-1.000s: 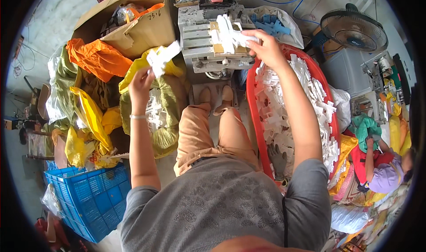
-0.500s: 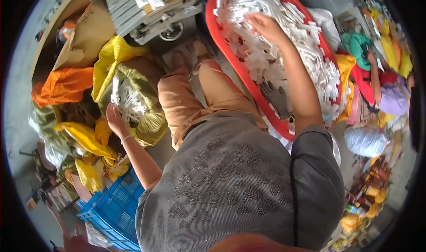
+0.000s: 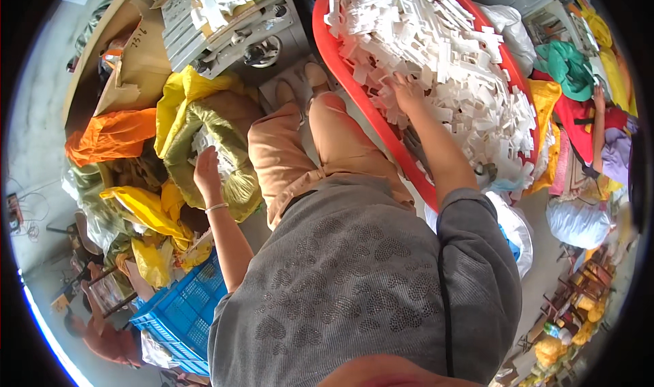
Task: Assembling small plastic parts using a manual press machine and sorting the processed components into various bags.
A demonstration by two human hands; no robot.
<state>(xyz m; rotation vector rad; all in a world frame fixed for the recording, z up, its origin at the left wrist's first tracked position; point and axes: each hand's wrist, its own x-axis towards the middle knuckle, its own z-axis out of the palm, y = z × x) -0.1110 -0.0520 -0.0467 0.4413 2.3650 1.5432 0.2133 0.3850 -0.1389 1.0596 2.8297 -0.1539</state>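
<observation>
A long red tub point(image 3: 325, 36) at the upper right is heaped with small white plastic parts point(image 3: 436, 40). My right hand point(image 3: 407, 94) lies on the left side of this heap, fingers apart and touching the parts. My left hand point(image 3: 207, 172) hovers at the near edge of an olive-green sack point(image 3: 238, 193), its fingers stretched out and nothing visible in them. Inside the sack's mouth lie more white parts point(image 3: 204, 142), partly hidden by the sack's folds and my hand. A grey glove point(image 3: 414, 143) is mostly covered by my right forearm.
A blue plastic crate point(image 3: 180, 312) stands at the lower left, with yellow bags point(image 3: 146, 213) and an orange bag point(image 3: 109, 135) beyond. A grey metal machine point(image 3: 238, 33) is ahead. Another person's arm point(image 3: 599, 128) shows at the far right, and another person point(image 3: 109, 336) at the lower left.
The white part that was in my left hand is no longer in it; that hand has opened. My right hand has moved nearer, down onto the heap, and its forearm now covers most of the glove.
</observation>
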